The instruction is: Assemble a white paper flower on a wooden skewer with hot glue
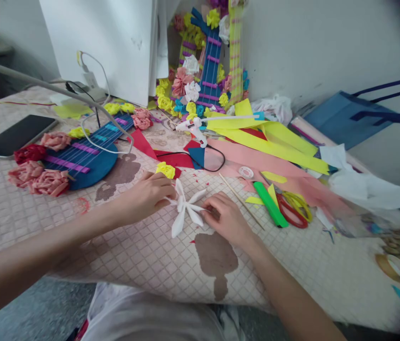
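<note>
Between my two hands is a white paper flower (182,206) with several narrow petals spread out from its middle. My left hand (152,195) pinches a petal on its left side. The fingers of my right hand (226,215) are closed on a petal tip at the right. Just beyond my left fingers lies a yellow paper flower (165,169). A thin wooden stick (241,201) rests slantwise past my right hand, with a green box cutter (270,204) and scissors (294,210) to its right.
A blue paper guitar (89,161) with pink and red flowers lies at left, near a dark tablet (18,134). A white glue gun (194,128) stands at the back. Yellow (274,142) and pink paper strips (256,158) cover the right, with tape (393,267) farther over.
</note>
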`<action>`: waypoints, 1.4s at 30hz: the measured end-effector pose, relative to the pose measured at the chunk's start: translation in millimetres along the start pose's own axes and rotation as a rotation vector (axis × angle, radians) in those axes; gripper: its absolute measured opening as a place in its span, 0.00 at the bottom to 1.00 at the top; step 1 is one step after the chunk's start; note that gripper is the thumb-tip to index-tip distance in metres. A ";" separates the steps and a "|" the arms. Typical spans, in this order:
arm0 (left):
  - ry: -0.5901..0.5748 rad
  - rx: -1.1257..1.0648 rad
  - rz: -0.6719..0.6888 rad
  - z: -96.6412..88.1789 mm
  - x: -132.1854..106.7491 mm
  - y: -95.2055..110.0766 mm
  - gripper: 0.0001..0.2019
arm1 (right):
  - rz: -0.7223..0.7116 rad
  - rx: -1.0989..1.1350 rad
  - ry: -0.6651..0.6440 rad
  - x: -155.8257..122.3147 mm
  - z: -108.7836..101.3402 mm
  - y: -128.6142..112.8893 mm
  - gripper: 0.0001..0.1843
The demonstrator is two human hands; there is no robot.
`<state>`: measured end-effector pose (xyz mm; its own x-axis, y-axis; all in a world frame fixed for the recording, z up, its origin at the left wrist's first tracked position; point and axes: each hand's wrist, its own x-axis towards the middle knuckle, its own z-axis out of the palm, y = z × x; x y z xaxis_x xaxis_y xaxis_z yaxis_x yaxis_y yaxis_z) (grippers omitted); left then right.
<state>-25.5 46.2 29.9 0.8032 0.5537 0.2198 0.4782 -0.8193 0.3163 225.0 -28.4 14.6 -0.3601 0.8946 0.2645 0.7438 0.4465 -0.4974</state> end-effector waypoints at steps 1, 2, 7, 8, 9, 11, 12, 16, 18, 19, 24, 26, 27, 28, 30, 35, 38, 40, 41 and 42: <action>-0.002 0.015 0.008 1.4 3.3 -0.7 0.07 | 0.011 -0.009 0.010 -2.1 1.1 -2.8 0.05; 0.001 0.026 0.015 1.6 7.8 -1.7 0.07 | 0.025 -0.016 0.025 -4.8 2.4 -6.3 0.05; 0.042 0.000 0.117 -0.2 37.3 -12.2 0.09 | 0.028 0.042 -0.010 -19.9 4.6 -26.0 0.04; 0.067 -0.013 0.142 0.2 42.5 -14.7 0.10 | 0.025 0.057 -0.009 -20.8 2.0 -26.4 0.04; 0.093 -0.016 0.144 0.5 46.7 -16.8 0.11 | 0.034 0.060 0.010 -20.4 -2.1 -24.2 0.03; 0.136 -0.016 0.120 -0.7 51.4 -19.1 0.11 | 0.102 0.004 0.102 -16.0 -13.8 -11.1 0.03; 0.147 -0.020 0.098 -2.6 51.7 -19.0 0.11 | 0.144 -0.049 0.151 -12.5 -20.6 -0.8 0.03; 0.146 -0.118 0.022 -16.0 41.1 -10.6 0.08 | 0.263 -0.356 0.183 0.9 -40.3 47.8 0.02; 0.090 -0.183 -0.014 -20.8 32.3 -4.9 0.08 | 0.309 -0.433 0.108 3.3 -41.2 64.7 0.03; 0.043 -0.201 -0.035 -21.8 28.1 -2.7 0.08 | 0.327 -0.449 0.076 3.3 -39.9 69.9 0.03; -0.113 -0.210 -0.086 -15.3 15.2 -0.9 0.09 | 0.355 -0.456 0.060 -2.6 -33.3 75.4 0.04; -0.119 -0.200 -0.098 -12.8 14.2 -1.6 0.07 | 0.343 -0.424 0.078 -4.6 -36.2 73.2 0.04; -0.123 -0.197 -0.100 -12.2 14.4 -1.6 0.05 | 0.338 -0.395 0.092 -5.2 -38.6 71.1 0.04; -0.127 -0.194 -0.100 -11.9 14.9 -1.5 0.03 | 0.330 -0.355 0.109 -5.5 -41.4 67.9 0.03; -0.129 -0.189 -0.099 -11.4 16.2 -1.3 0.03 | 0.298 -0.254 0.143 -5.3 -46.0 58.3 0.02; -0.080 -0.157 -0.109 -7.6 15.8 -3.0 0.06 | 0.087 -0.014 0.103 -4.3 -41.5 23.5 0.06; -0.046 -0.147 -0.110 -7.7 11.2 -2.1 0.07 | 0.009 0.043 0.040 -6.1 -30.5 8.3 0.08; 0.013 -0.146 -0.120 -9.3 6.6 1.1 0.07 | -0.015 0.075 0.017 -8.0 -24.1 2.6 0.07; 0.055 -0.150 -0.125 -9.9 4.0 3.6 0.07 | -0.025 0.086 0.009 -8.8 -21.6 0.5 0.06; 0.096 -0.155 -0.131 -9.9 1.0 6.6 0.06 | -0.033 0.091 0.004 -9.5 -19.6 -1.2 0.06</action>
<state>-25.0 42.8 41.3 0.6966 0.6716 0.2523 0.5097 -0.7108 0.4847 238.6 -37.7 28.9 -0.3812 0.8795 0.2848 0.6775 0.4754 -0.5613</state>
